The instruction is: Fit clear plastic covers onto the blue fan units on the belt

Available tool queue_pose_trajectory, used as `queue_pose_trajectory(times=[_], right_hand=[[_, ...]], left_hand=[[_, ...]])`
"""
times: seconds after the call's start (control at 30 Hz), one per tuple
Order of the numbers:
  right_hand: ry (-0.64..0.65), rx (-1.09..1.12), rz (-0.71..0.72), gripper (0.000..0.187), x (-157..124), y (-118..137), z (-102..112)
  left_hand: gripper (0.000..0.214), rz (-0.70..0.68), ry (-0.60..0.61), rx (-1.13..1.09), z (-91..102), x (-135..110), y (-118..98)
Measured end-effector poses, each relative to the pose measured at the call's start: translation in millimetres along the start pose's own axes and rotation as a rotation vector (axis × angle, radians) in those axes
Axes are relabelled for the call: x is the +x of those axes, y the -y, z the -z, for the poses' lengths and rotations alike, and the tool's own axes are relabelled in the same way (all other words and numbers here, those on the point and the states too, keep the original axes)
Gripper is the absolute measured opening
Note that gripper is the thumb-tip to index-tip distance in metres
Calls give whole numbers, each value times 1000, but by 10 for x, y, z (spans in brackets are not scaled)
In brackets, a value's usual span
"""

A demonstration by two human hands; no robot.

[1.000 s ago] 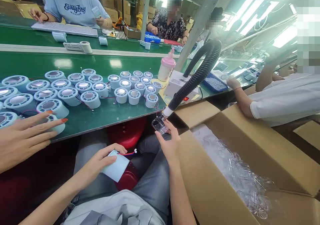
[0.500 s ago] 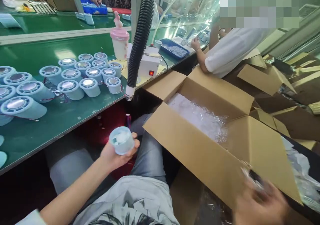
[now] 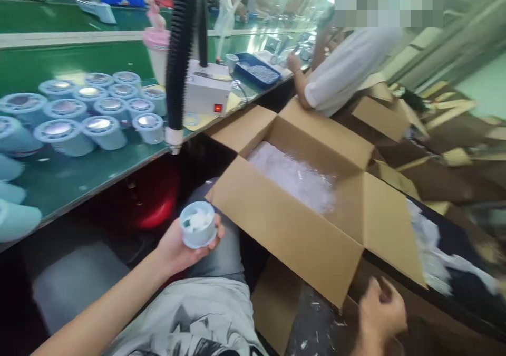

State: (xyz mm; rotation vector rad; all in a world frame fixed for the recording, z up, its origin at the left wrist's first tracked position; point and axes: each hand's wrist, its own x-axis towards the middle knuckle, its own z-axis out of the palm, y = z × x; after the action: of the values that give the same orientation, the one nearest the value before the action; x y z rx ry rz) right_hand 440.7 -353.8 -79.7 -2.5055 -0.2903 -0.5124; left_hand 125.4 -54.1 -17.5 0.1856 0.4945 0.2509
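Note:
My left hand (image 3: 177, 248) holds a small light-blue round fan housing (image 3: 197, 236) above my lap. Its open top faces up and shows white fan blades inside. At the lower right, my right hand (image 3: 381, 311) is beside the near corner of an open cardboard box (image 3: 284, 224). The fingers of that hand are curled in and slightly blurred, and whatever may be between them is hidden. Inside the box lies a heap of clear and white plastic pieces (image 3: 292, 179).
Several light-blue cylinders (image 3: 63, 134) stand on the green bench (image 3: 98, 161) at left. A black flexible hose (image 3: 177, 66) hangs by a white device (image 3: 207, 87) with a red switch. A co-worker's sleeve (image 3: 336, 82) is beyond the box; more cartons (image 3: 443, 182) sit at right.
The view has swung right, so bench and box appear further left. My right hand has moved lower left relative to the frame; the shiny dark item seen in it before no longer shows.

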Motion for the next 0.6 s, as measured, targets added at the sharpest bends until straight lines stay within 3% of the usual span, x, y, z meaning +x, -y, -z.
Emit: queue_pose_trajectory(times=[0.07,0.17,0.23,0.3,0.4,0.6], right_hand=[[66,7,117,49,257,232,-223],[323,-32,308,40,749,597,-637],[479,-120,356,28,1070,790,-942],[581,-241,330,26,1321,925,-1225],[628,-414,239,30,1531,1058,-1566],[595,-498,316,37,1571,1336,-1997]], left_hand=[[33,-69,-196,93,17,-2,-62],[31,-105,-441,173,68,59,-160],[30,-123,-561,195,96,97,-215],[28,-135,-624,212,115,112,-263],[23,-141,-671,254,135,105,-323],[22,-150,-726,294,204,75,-345]])
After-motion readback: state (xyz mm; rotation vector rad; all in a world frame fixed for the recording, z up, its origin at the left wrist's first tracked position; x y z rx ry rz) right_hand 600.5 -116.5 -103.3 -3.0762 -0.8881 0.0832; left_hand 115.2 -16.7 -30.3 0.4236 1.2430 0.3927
